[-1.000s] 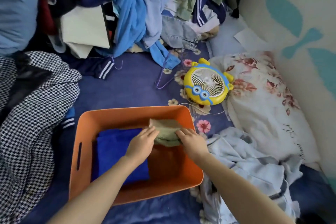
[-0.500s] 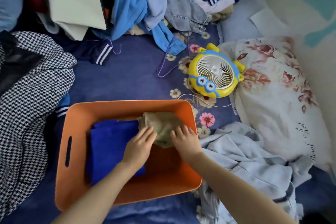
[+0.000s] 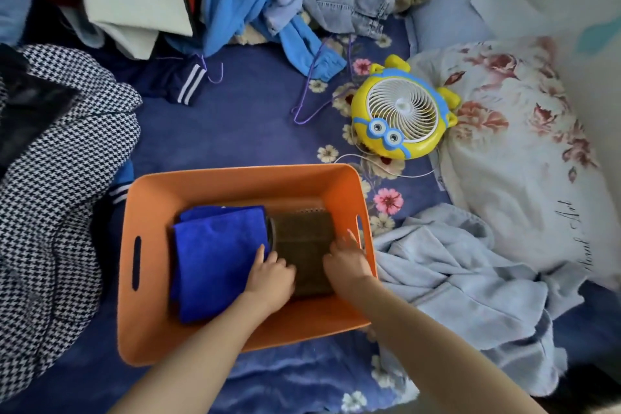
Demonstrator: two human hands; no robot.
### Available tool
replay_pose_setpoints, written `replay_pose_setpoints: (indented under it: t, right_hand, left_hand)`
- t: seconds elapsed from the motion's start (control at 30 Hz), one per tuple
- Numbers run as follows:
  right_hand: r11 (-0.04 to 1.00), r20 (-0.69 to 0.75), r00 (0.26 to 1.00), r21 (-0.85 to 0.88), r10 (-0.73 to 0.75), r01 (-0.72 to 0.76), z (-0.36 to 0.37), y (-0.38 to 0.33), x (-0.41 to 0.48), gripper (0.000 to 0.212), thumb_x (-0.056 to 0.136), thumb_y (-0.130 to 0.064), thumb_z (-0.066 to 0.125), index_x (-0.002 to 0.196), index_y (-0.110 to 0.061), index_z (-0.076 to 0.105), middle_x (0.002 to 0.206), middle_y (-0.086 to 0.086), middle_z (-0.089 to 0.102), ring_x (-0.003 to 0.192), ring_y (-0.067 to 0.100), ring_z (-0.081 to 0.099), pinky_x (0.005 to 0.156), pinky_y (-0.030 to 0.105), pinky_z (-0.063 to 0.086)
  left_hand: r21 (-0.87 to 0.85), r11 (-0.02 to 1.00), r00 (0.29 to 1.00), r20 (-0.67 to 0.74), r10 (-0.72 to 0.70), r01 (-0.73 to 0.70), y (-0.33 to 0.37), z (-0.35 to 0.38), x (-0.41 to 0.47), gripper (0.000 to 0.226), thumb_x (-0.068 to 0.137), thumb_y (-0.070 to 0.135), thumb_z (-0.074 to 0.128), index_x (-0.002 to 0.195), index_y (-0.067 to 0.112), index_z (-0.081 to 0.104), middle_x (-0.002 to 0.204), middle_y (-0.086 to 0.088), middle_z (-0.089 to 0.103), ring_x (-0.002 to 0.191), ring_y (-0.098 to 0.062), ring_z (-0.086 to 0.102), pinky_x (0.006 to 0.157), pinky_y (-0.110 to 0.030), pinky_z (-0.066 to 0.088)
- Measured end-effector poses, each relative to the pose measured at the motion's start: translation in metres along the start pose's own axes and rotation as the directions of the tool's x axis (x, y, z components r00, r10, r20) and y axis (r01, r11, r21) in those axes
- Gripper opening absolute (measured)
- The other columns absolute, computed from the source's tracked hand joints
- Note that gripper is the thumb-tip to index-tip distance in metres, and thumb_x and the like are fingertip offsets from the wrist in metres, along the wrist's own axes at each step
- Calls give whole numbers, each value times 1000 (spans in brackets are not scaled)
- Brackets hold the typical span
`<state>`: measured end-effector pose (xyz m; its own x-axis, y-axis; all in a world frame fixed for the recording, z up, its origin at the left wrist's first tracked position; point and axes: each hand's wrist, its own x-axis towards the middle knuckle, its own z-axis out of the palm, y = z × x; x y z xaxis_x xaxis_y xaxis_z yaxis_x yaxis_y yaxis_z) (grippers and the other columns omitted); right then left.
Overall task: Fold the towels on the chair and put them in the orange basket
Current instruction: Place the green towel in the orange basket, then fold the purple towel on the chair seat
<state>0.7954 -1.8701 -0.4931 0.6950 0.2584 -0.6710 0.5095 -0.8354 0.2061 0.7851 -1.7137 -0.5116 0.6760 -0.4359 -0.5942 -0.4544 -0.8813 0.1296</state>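
floral bedsheet [image 3: 235, 118]. basket [image 3: 235, 178] holds two towels: blue towel [image 3: 215, 255], brown towel [image 3: 302, 245]. right hand [image 3: 346, 260] flat on brown towel, fingers straight; left hand [image 3: 272, 276] fingers blurred, cannot tell. pillow [image 3: 521, 178] script: "art".

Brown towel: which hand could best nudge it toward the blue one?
Probably the right hand: it rests on the brown towel at its outer edge, beside the basket wall. The left hand sits at the seam with the blue towel.

One wide camera rides on my head, facing forward and steeply down at the bed [image 3: 235, 118]. The orange basket [image 3: 235, 178] sits close below, near mid-frame, toward the bed's near edge.
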Motion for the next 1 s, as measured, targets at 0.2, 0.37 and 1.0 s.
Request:
replay_pose_setpoints:
  t: [0.2,0.37,1.0]
  right_hand:
    - [992,-220,968,53,122,-113,-51,25,-53,28,83,-12,49,98,-12,73,114,17,64,124,38,46,111,55,22]
    - [979,-348,919,142,187,-145,-81,34,-100,21,47,-27,81,65,-20,75,84,12,70,94,31,65,71,39,55]
    - [856,-598,615,307,513,-416,-131,124,-291,65,23,-44,92,81,-22,74,90,11,71,84,31,71,57,38,56]
  left_hand:
    - [-20,999,980,-192,-54,51,-6,-46,-32,35,95,23,37,126,15,50,128,-7,53,130,-27,34,114,-47,9]
    - [-36,998,946,-320,-55,46,-6,-92,-68,40,95,26,36,134,19,41,134,-3,49,130,-26,35,113,-46,15]
    - [286,942,510,-792,336,-175,62,-274,-125,38,61,33,59,93,18,71,78,3,70,71,-20,67,59,-32,54]
